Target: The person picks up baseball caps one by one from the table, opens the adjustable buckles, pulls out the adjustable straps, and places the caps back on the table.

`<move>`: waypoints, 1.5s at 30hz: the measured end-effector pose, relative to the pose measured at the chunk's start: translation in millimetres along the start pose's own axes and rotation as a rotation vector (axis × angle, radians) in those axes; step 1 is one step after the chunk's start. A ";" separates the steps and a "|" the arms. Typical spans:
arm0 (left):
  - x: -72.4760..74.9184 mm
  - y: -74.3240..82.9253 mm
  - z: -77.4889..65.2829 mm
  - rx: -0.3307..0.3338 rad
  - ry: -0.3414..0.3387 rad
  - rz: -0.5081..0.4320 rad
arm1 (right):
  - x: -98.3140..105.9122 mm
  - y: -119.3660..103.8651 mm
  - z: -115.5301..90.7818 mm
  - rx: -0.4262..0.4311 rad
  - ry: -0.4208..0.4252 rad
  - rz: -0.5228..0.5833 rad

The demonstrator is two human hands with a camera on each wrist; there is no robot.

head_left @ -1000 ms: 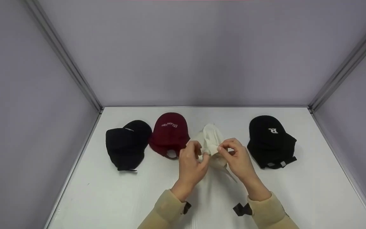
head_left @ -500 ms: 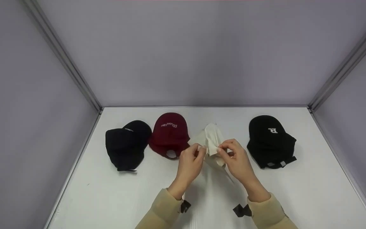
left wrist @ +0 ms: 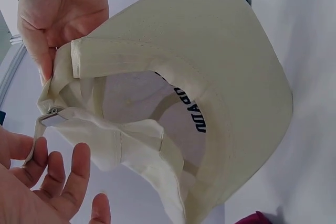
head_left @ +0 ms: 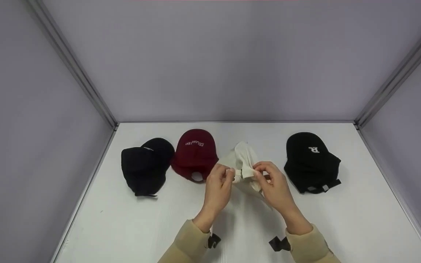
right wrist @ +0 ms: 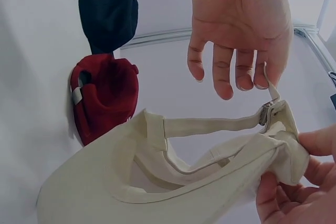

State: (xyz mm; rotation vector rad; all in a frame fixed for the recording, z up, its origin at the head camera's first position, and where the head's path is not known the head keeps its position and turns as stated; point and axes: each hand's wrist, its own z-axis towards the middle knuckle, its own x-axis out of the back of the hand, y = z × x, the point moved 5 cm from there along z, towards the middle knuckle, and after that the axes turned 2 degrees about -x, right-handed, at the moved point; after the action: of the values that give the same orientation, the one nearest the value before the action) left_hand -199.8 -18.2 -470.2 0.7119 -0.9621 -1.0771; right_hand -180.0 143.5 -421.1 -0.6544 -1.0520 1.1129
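A cream baseball cap (head_left: 244, 155) hangs between the two hands, its brim underside and hollow crown showing in the left wrist view. At the back, a narrow strap (right wrist: 210, 125) runs to a small metal buckle (left wrist: 53, 117). The left hand (head_left: 217, 188) pinches the loose end of this strap between thumb and index finger, its other fingers spread. Close by on the right, the right hand (head_left: 275, 185) pinches the cap's fabric beside the buckle. Dark lettering (left wrist: 190, 109) shows inside the crown.
A dark cap (head_left: 146, 166) and a maroon cap (head_left: 196, 153) lie side by side on the left of the white table (head_left: 141, 230). Another black cap (head_left: 311, 164), marked with a white R, lies on the right. Grey-white panels (head_left: 232, 65) enclose the table.
The left hand's fingers have come together from a wider hold at the buckle into a pinch on the strap end. The right hand has shifted slightly, still pinching the cap.
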 end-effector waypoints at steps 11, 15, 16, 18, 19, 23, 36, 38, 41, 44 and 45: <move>3.0 -0.5 -2.2 0.004 0.049 -0.041 | -4.0 27.0 -3.6 0.043 -0.015 -0.034; 3.3 -2.3 -2.9 0.020 0.047 -0.061 | -4.9 32.7 -5.1 0.037 -0.027 -0.047; 3.4 -2.8 -3.3 0.023 0.045 -0.068 | -5.2 33.3 -5.2 0.039 -0.029 -0.047; 3.8 -3.9 -4.2 0.027 0.048 -0.074 | -6.0 32.9 -5.4 0.046 -0.030 -0.037; 4.3 -4.3 -4.8 0.021 0.052 -0.078 | -6.6 32.6 -5.5 0.050 -0.033 -0.036; 5.9 -4.8 -7.1 0.002 0.065 -0.081 | -8.6 32.6 -5.8 0.051 -0.045 -0.034; 7.9 1.9 -9.1 0.018 0.083 -0.113 | -8.1 30.3 -8.0 0.065 -0.061 0.000; 8.1 1.5 -9.5 0.014 0.090 -0.119 | -8.5 30.9 -7.8 0.052 -0.066 0.011; 5.8 -4.9 -9.8 0.022 0.093 -0.122 | -9.7 31.0 -7.9 0.019 -0.059 0.003; 4.8 -4.7 -9.3 0.058 0.097 -0.132 | -10.7 30.0 -7.8 -0.020 -0.052 -0.010; 4.3 -4.6 -8.9 0.073 0.097 -0.138 | -10.9 29.9 -7.8 -0.027 -0.051 -0.009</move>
State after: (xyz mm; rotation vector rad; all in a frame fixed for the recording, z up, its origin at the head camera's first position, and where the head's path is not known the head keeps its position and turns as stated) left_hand -192.8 -23.6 -476.7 0.8935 -0.8819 -1.1217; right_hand -185.5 144.1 -453.4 -0.6454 -1.1138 1.1143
